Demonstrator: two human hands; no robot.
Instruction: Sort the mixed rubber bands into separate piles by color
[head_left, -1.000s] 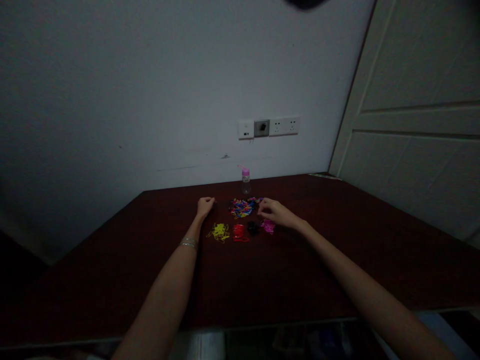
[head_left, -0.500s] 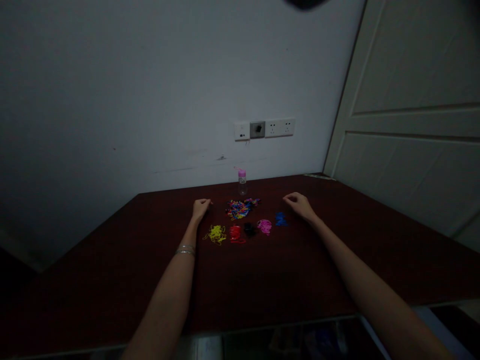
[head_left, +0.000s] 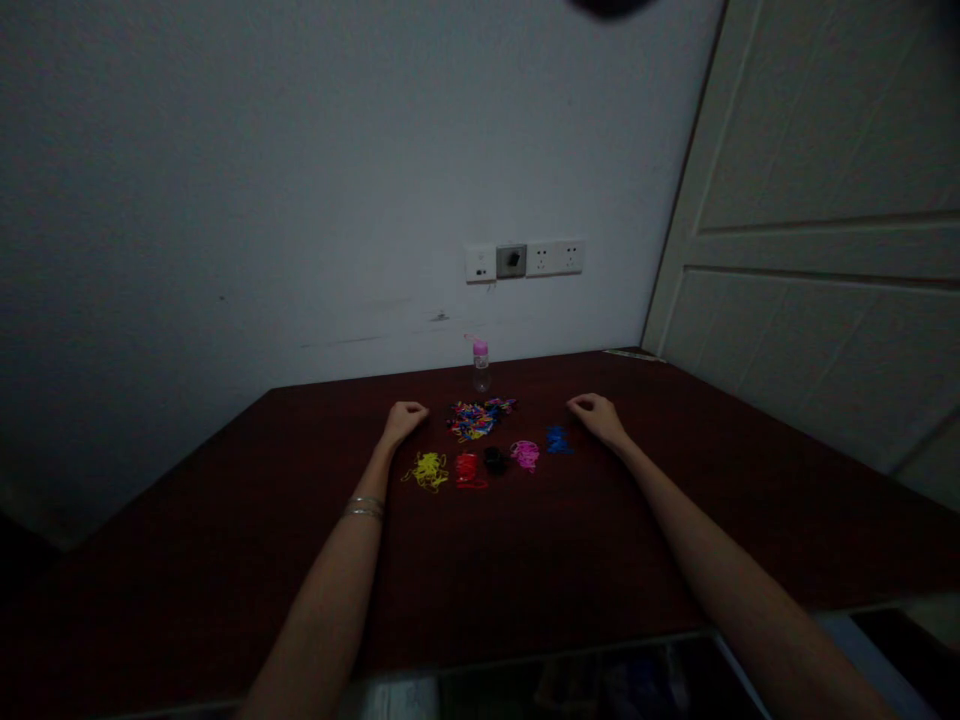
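Observation:
My left hand (head_left: 405,418) rests on the dark red table with its fingers curled together, left of a mixed heap of small coloured rubber bands (head_left: 472,420). On the other side, my right hand (head_left: 595,412) is closed with thumb and forefinger pinched, just beyond the blue bands (head_left: 556,439). Whatever either pinch may hold is too small to make out. In a row nearer me lie yellow bands (head_left: 427,471), red bands (head_left: 469,470), black bands (head_left: 495,459) and pink bands (head_left: 525,455). Neither hand touches these piles.
A clear bottle with a pink cap (head_left: 481,368) stands behind the mixed heap. The white wall with sockets (head_left: 555,258) borders the table's (head_left: 525,570) back edge. A pale panelled door (head_left: 810,300) is at the right. Dim things show below the front edge.
The view has shifted slightly. My left hand has edged right, closer to the mixed heap. My right hand has moved slightly right and nearer to me. The piles look the same.

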